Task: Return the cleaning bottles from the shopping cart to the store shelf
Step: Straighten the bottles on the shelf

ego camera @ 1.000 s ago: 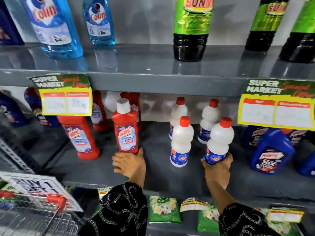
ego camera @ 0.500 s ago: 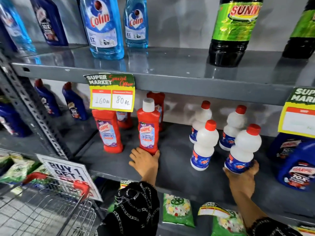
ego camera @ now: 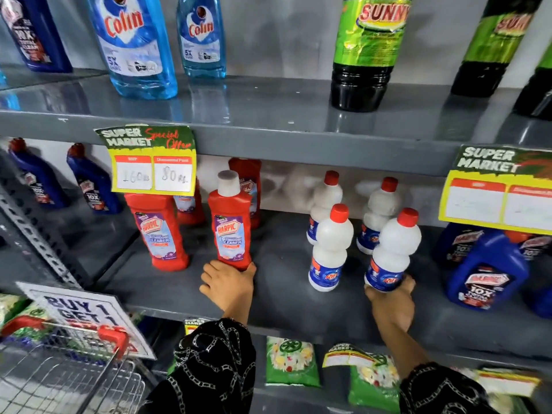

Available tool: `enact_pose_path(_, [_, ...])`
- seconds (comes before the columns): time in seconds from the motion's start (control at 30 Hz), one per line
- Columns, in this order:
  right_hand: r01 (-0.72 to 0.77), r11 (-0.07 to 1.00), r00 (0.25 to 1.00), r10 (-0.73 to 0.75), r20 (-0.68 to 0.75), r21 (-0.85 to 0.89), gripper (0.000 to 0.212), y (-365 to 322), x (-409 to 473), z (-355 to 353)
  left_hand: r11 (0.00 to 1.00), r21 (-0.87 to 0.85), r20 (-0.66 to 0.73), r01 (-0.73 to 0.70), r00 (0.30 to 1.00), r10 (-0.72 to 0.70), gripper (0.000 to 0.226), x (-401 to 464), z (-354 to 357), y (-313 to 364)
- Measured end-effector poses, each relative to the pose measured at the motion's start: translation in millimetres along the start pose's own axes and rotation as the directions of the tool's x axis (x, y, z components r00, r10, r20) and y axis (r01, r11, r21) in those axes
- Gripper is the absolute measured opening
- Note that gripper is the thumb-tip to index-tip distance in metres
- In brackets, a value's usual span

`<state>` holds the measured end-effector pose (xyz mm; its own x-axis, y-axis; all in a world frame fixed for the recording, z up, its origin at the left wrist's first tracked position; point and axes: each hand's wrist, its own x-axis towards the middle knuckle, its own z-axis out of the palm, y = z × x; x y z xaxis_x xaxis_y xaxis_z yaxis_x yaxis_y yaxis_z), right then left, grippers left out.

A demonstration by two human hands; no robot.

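Red Harpic bottle (ego camera: pixel 232 231) and white bottle (ego camera: pixel 388 255) are held upright on the middle shelf (ego camera: pixel 286 306), long axes vertical; left hand (ego camera: pixel 227 284) and right hand (ego camera: pixel 391 300) are curled around the bases from in front.

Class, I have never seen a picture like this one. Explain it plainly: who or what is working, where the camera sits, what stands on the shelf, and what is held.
No machine here: a person works bare-handed, filmed by a camera on their head. The left hand grips the base of a red Harpic bottle on the grey middle shelf. The right hand grips a white red-capped bottle. Three more white bottles stand beside it. A wire shopping cart waits lower left.
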<state>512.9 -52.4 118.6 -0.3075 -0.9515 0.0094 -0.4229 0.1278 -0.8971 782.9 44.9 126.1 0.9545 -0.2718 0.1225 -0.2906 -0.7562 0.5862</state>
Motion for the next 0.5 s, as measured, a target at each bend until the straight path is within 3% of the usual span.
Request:
enact_pose_path(0.37, [0.049, 0.996, 0.990, -0.058, 0.129, 0.069, 0.079, -1.9, -3.8, -12.3, 0.999, -0.009, 0.076, 0.037, 0.996, -0.036, 0.085, -20.4, -6.4, 2.3])
enact_pose_path(0.5, [0.078, 0.991, 0.993, -0.087, 0.082, 0.104, 0.073, 0.4, -3.1, -31.2, 0.991, -0.087, 0.131, 0.104, 0.987, -0.092, 0.068, -61.0, -4.7, 17.5])
